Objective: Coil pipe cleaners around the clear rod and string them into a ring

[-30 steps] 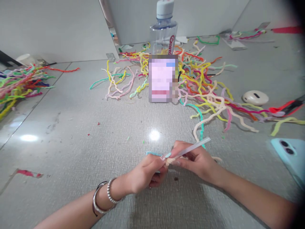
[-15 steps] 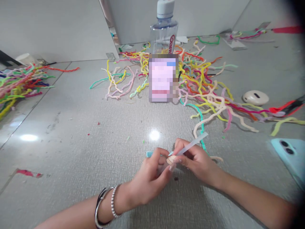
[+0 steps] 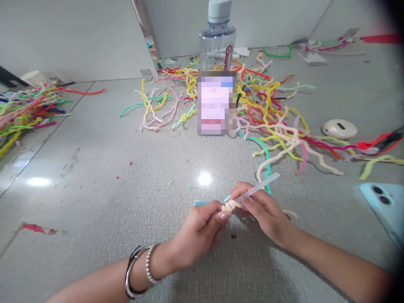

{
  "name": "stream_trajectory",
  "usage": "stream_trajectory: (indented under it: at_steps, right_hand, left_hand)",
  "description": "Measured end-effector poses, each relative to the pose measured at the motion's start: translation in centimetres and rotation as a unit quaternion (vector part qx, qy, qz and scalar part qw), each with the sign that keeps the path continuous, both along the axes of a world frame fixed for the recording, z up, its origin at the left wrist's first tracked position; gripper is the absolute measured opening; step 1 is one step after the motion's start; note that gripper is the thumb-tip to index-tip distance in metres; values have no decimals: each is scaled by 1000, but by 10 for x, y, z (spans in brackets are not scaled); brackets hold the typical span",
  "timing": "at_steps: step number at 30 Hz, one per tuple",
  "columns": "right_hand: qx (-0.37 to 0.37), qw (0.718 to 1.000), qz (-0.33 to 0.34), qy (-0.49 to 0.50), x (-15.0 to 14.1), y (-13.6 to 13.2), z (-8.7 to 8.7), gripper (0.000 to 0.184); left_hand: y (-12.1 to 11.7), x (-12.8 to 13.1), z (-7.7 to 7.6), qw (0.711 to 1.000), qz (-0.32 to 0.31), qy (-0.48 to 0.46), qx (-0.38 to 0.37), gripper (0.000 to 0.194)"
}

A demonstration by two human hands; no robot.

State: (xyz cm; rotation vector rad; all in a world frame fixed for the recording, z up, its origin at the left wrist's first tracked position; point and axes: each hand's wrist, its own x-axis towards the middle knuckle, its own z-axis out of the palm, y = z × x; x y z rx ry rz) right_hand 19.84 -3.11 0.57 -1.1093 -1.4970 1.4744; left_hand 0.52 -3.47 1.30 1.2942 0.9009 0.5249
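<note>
A cream pipe cleaner is wound in a few loops round a flat, translucent pale strip, which slants up to the right. My left hand is closed, its thumb and finger pinching the wound loops. Fingers of my right hand are closed by the strip on the pipe cleaner's free part; a cream tail shows beyond that hand. Past my left knuckles pokes a light-blue fuzzy piece; what it joins is hidden behind the fingers.
Tangled coloured pipe cleaners spread across the back, with another bundle at left. A clear bottle stands behind a blurred-out upright object. At right lie a white earbud case and a light-blue phone.
The coil has turned and shows more loops side by side. My right hand has shifted slightly right, away from the left fingers, and the strip's tip has moved up and right.
</note>
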Motion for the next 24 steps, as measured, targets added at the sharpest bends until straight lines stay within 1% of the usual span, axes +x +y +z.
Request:
stream_trajectory:
  at_steps: [3, 6, 8, 9, 12, 14, 16, 19, 21, 24]
  right_hand:
    - [89, 995, -17, -45, -1, -3, 4, 23]
    - [128, 989, -18, -74, -1, -5, 6, 17]
    - [118, 989, -11, -85, -1, -5, 6, 18]
    - [102, 991, -10, -85, -1, -5, 5, 18]
    - [49, 997, -14, -60, 1, -5, 2, 22]
    - [28, 999, -6, -38, 2, -5, 0, 27]
    - [29, 999, 20, -17, 3, -5, -1, 30]
    - [56, 996, 70, 24, 3, -2, 1, 36]
    - [65, 993, 92, 44, 2, 1, 3, 38]
    - [39, 992, 114, 45, 3, 5, 6, 36]
  left_hand:
    - [3, 0, 1, 999, 7, -28, -26, 39]
    - [5, -1, 0, 995, 12, -70, -72, 36]
    - [6, -2, 0, 991, 9, -93, -93, 35]
    - [6, -3, 0, 991, 3, -96, -97, 36]
    - [8, -4, 3, 993, -21, -84, -83, 37]
    - [9, -5, 6, 994, -36, -75, -69, 38]
    - [10, -6, 8, 995, -60, -60, -49, 40]
    - [11, -7, 8, 994, -99, -36, -17, 43]
    - [10, -7, 8, 994, -107, -27, 0, 45]
    - [10, -6, 10, 994, -107, -7, 10, 44]
